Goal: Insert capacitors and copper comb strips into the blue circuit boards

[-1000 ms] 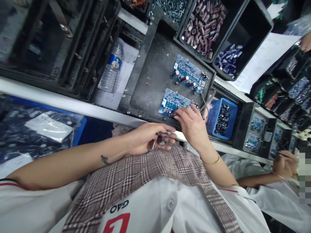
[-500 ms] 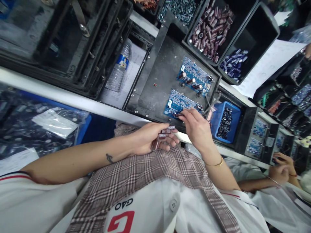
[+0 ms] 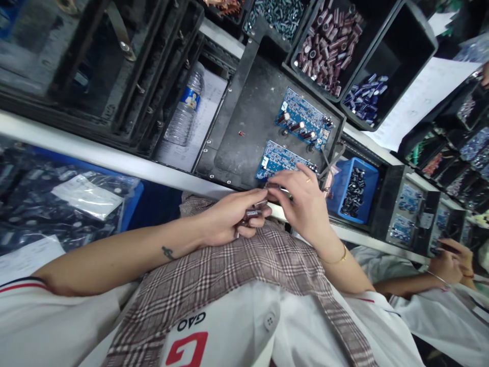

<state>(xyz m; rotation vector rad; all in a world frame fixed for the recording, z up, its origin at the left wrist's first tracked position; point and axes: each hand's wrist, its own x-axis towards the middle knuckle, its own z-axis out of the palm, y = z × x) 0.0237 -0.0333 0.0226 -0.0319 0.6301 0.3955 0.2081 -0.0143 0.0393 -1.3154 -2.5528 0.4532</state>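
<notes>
My left hand (image 3: 239, 216) is curled around several brown cylindrical capacitors (image 3: 252, 214), just in front of my apron. Close by its thumb, my right hand (image 3: 300, 196) pinches a brown capacitor (image 3: 272, 187), partly covered by the fingers. Just beyond the right hand lies the nearer blue circuit board (image 3: 280, 157), its front right part hidden by that hand. A second blue circuit board (image 3: 305, 113) lies farther back, with several brown capacitors standing along its near edge. Both boards rest on a black tray (image 3: 244, 102).
Behind the tray, a black bin holds many brown capacitors (image 3: 330, 46); the adjoining one holds purple capacitors (image 3: 367, 99). A blue box (image 3: 346, 199) of small black parts stands right. A plastic bottle (image 3: 185, 107) lies left. Another person's hands (image 3: 451, 262) work at far right.
My right hand has moved from the nearer board down and left to my left hand's fingertips. My left fingers have curled in more around the capacitors.
</notes>
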